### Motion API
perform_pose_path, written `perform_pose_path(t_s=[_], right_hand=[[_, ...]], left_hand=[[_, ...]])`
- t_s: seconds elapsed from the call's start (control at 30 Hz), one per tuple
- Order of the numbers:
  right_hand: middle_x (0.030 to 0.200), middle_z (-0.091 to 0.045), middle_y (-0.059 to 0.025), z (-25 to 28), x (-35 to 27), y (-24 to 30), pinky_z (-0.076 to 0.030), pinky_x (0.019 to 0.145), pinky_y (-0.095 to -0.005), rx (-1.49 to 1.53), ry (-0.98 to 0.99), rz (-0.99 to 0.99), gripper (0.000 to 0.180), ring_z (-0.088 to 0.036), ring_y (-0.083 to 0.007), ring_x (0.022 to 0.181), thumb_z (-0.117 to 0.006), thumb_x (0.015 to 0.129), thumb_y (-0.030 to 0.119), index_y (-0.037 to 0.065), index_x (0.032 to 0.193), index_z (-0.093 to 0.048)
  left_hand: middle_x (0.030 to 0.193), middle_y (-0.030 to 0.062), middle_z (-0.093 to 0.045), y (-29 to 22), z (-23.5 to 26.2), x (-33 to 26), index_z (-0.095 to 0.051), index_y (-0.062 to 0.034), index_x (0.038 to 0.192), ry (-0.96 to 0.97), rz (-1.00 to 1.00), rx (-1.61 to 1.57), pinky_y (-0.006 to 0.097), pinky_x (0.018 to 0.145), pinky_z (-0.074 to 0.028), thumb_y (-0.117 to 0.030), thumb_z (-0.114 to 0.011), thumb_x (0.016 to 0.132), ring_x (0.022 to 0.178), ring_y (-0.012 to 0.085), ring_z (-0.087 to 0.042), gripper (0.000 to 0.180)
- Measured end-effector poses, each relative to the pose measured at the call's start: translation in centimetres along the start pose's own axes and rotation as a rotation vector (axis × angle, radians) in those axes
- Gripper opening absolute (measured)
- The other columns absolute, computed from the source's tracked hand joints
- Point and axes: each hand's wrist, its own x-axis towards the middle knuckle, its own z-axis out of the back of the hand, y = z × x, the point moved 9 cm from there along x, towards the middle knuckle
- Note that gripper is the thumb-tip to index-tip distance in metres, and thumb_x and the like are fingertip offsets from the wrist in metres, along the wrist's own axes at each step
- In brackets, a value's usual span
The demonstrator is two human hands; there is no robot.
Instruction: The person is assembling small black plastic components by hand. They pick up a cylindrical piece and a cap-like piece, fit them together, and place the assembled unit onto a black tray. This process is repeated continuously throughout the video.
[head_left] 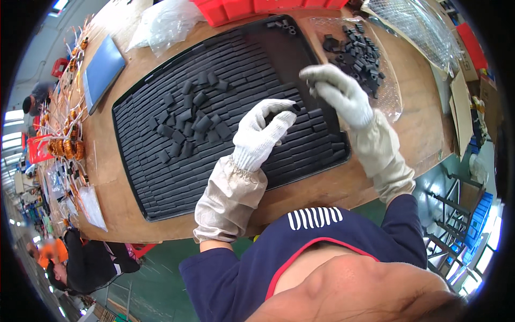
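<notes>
Black rectangular blocks (225,161) are laid in tight rows across a large black tray (129,107) on a wooden table (322,188), with a loose heap of the same blocks (190,121) lying on top of the rows near the tray's middle. One small black piece (295,108) is pinched at the fingertips of the left hand (263,131), which is gloved in white and curled over the tray's right half. The right hand (338,91), also gloved, is held above the tray's right edge with its fingers bent downward; whether anything is gripped in it cannot be told. Just beyond it, a pile of small black parts (357,51) is spread on a clear plastic sheet (391,99). Red bins (236,9) and a crumpled clear bag (161,24) are set at the far edge. A bare strip is left at the tray's upper right corner. Copper coils (67,147) are lined along the table's left edge, where another person (80,263) is seated.
</notes>
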Motion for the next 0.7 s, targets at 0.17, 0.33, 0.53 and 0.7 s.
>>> perform_pose_path(t_s=[0.17, 0.33, 0.53, 0.7], right_hand=[[0.114, -0.064, -0.0081, 0.7, -4.6, -1.5, -0.052, 0.089, -0.0289, 0.276, -0.090, -0.059, 0.030, -0.063, -0.0138, 0.101, -0.055, 0.098, 0.004, 0.002, 0.128, -0.058], [0.111, -0.067, -0.0062, 3.0, -6.1, -3.4, -0.052, 0.087, -0.0278, 0.460, -0.188, -0.088, 0.023, -0.064, -0.0125, 0.099, -0.060, 0.095, 0.001, 0.004, 0.117, -0.060], [0.109, -0.069, -0.0051, 2.9, -6.7, -2.5, -0.051, 0.084, -0.0257, 0.482, -0.159, -0.029, 0.022, -0.063, -0.0104, 0.097, -0.062, 0.094, 0.001, 0.005, 0.116, -0.060], [0.109, -0.067, -0.0086, 2.9, -6.6, -1.7, -0.052, 0.089, -0.0290, 0.408, -0.167, 0.093, 0.019, -0.065, -0.0148, 0.101, -0.065, 0.091, -0.004, 0.002, 0.109, -0.061]], left_hand=[[0.092, 0.0020, -0.065, 0.4, -3.1, -0.4, -0.064, -0.0028, 0.124, 0.191, 0.033, -0.111, 0.018, 0.057, -0.044, -0.019, -0.068, 0.096, 0.067, 0.0035, -0.052, 0.033], [0.091, 0.0041, -0.063, 1.0, -4.4, -0.4, -0.063, 0.0001, 0.126, 0.299, 0.068, -0.167, 0.018, 0.056, -0.040, -0.014, -0.066, 0.095, 0.067, 0.0051, -0.050, 0.034], [0.093, -0.0019, -0.065, 0.6, -4.8, 1.5, -0.067, -0.0043, 0.120, 0.256, 0.082, 0.091, 0.017, 0.060, -0.044, -0.012, -0.065, 0.095, 0.073, 0.0015, -0.054, 0.026], [0.093, -0.0014, -0.066, -0.2, -6.3, 2.9, -0.068, -0.0046, 0.119, 0.218, 0.059, 0.258, 0.018, 0.061, -0.044, -0.014, -0.067, 0.094, 0.070, 0.0023, -0.053, 0.027]])
